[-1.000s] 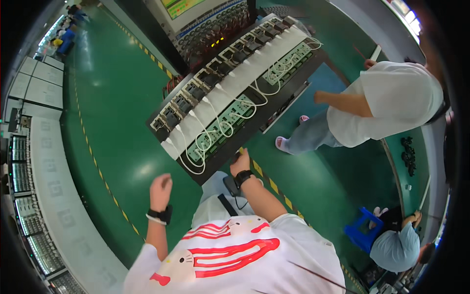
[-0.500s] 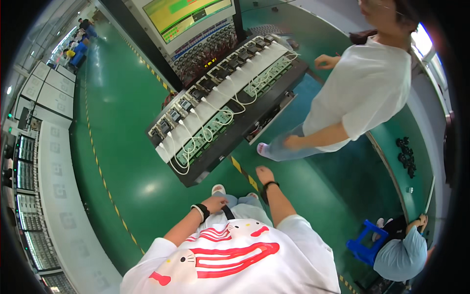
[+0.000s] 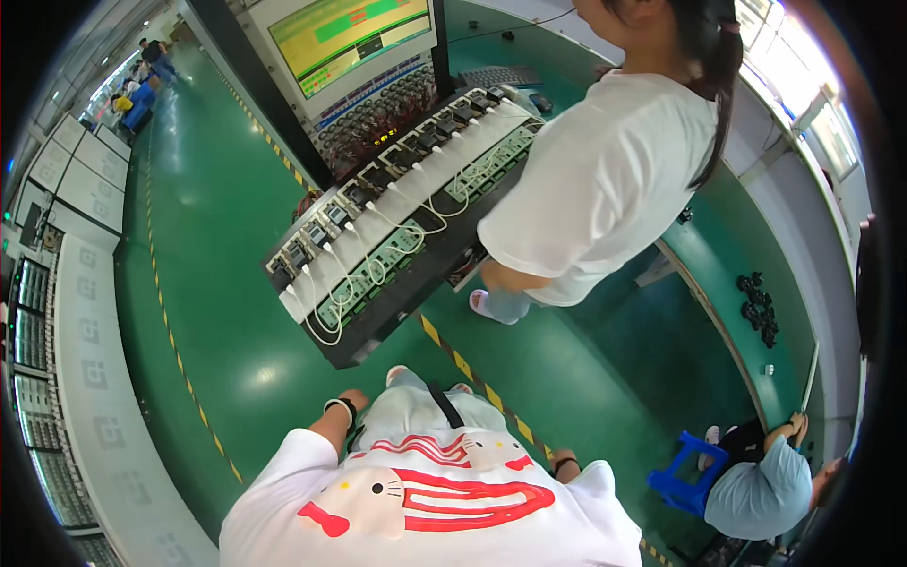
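Note:
My left hand (image 3: pixel 352 399) hangs beside my left hip, a dark band on its wrist. Its fingers are too small and blurred to read. At my right side, my right hand (image 3: pixel 564 455) shows only a little above a dark wristband, its fingers hidden. Neither hand visibly touches anything. A black strap (image 3: pixel 446 406) lies down the front of my light trousers. Ahead stands a test bench (image 3: pixel 351 352) with a long, dark-edged shelf. On it are a row of small black-and-silver devices (image 3: pixel 379 177), white cables (image 3: pixel 385 271) and green circuit boards (image 3: pixel 466 182).
A person in a white shirt (image 3: pixel 614 180) stands at the bench's right side. Above the shelf is a lit screen (image 3: pixel 351 38). A blue stool (image 3: pixel 682 477) and a seated person (image 3: pixel 763 496) are at the lower right. White equipment cabinets (image 3: pixel 104 425) line the left.
My left hand has moved left, off the strap at my waist. My right hand has dropped back to my side. The standing person has turned and shifted left, covering the shelf's right part.

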Motion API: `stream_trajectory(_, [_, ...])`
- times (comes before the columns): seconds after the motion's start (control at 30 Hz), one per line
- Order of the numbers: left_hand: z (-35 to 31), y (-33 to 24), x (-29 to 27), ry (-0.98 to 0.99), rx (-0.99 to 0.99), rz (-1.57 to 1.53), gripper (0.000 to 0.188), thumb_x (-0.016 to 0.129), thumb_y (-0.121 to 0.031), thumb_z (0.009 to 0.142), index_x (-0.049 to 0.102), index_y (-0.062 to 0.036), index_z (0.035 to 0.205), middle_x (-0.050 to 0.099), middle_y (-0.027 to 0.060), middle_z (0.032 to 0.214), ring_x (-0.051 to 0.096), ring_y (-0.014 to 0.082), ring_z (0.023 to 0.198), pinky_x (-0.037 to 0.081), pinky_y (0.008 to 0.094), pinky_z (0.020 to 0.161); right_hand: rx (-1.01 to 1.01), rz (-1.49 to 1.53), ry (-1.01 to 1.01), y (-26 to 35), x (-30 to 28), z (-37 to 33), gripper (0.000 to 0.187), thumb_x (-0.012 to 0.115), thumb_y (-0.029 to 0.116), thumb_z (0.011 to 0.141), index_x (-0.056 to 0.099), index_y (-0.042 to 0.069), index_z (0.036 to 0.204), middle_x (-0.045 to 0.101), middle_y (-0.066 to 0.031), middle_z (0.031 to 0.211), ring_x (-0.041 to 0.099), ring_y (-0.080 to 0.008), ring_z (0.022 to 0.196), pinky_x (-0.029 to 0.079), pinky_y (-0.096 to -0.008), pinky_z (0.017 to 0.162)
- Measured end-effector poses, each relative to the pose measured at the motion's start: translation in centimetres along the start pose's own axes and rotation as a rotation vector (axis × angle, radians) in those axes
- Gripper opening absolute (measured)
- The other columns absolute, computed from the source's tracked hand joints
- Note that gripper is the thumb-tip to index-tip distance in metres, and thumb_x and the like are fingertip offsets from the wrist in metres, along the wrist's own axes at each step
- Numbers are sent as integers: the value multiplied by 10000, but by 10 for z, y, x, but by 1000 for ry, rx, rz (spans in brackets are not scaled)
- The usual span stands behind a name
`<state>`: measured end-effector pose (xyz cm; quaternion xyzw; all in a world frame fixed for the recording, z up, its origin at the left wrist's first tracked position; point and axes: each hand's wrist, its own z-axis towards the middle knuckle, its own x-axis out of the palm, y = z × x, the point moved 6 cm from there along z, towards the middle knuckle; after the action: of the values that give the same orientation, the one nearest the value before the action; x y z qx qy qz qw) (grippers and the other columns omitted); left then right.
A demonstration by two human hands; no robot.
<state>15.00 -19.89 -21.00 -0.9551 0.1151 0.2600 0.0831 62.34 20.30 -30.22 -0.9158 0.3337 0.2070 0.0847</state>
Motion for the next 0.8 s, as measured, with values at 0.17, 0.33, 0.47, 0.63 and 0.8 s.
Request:
stream_trajectory(0.17, [-5, -41, -1, 9, 105, 71, 363, 487, -273, 820, 656, -56, 1057, 608, 197, 1122, 562, 339, 1082, 433, 410, 919, -75, 7, -329, 83, -106, 48, 251, 473, 177, 845, 689, 76, 923, 649, -179, 1009, 641, -343, 883, 528, -432, 747])
stream_trajectory(0.33, [-6, -69, -42, -169, 249, -238, 355, 504, -315, 824, 664, -57, 1007, 643, 165, 1057, 593, 328, 1003, 453, 395, 867, -216, 930, -401, 186, -215, 38, 311, 502, 293, 821, 655, 55, 951, 648, -178, 973, 590, -370, 955, 472, -419, 830])
stream_trajectory(0.47, [-1, -64, -51, -175, 268, -258, 368, 505, -326, 813, 659, -54, 1009, 634, 176, 1064, 584, 330, 1015, 445, 397, 881, -394, 718, -491, 250, -263, -4, 294, 519, 285, 810, 652, 60, 944, 657, -175, 931, 616, -336, 917, 486, -394, 797])
stream_trajectory(0.63, [4, -18, -50, -315, 103, -301, 372, 515, -300, 785, 659, -71, 1041, 629, 185, 1073, 567, 350, 1047, 437, 400, 913, -430, 703, -292, 246, -224, 12, 316, 530, 290, 814, 653, 33, 952, 646, -211, 957, 621, -321, 927, 492, -404, 780])
stream_trajectory(0.8, [-8, 22, -60, -379, 29, -249, 400, 512, -293, 783, 627, -123, 1127, 611, 181, 1125, 581, 347, 1028, 441, 405, 903, -203, 341, -253, 175, -146, 64, 295, 528, 287, 793, 666, 33, 852, 645, -217, 932, 622, -330, 925, 499, -408, 783])
